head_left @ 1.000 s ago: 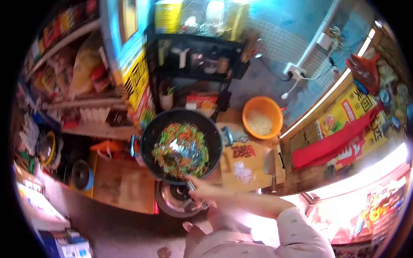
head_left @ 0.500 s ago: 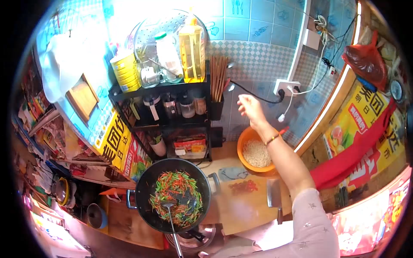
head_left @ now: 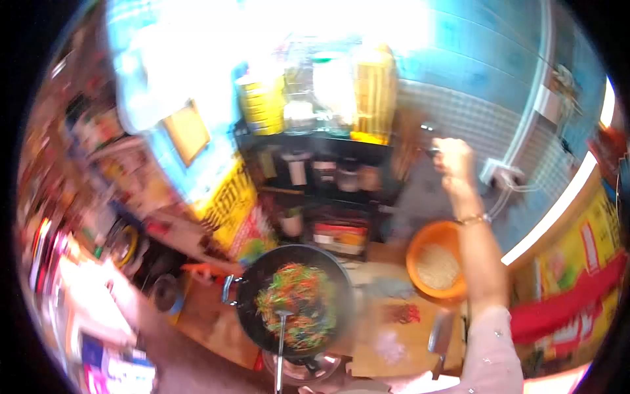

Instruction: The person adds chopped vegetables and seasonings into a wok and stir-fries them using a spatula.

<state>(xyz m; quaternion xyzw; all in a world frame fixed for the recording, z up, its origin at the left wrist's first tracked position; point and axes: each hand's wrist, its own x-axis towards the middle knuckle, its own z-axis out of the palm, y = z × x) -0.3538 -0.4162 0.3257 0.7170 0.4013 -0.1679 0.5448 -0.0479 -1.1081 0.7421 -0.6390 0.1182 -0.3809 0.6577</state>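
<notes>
My right hand (head_left: 454, 159) reaches up to the wall beside the chopstick holder (head_left: 408, 144). Its fingers are closed at a small dark, shiny thing (head_left: 433, 152), too blurred to name. Below the forearm sits an orange bowl (head_left: 412, 259) of pale grains. A black wok (head_left: 246, 315) holds shredded green and orange vegetables (head_left: 295, 299). A metal spatula (head_left: 281, 354) rests in it, its handle toward me. On the wooden cutting board (head_left: 367, 351) lie chopped red pieces (head_left: 405, 313) and a small pale heap (head_left: 390, 347), beside a cleaver (head_left: 440, 331). My left hand is out of view.
A black shelf (head_left: 315, 141) behind the wok carries an oil bottle (head_left: 374, 92), a yellow can (head_left: 262, 105) and jars. A socket with cords (head_left: 502, 174) is on the tiled wall. Red cloth (head_left: 564, 299) hangs at the right.
The view has swung left, so everything sits farther right and is blurred. My right hand has closed its fingers near the shiny thing by the chopsticks. A pale heap now shows on the board.
</notes>
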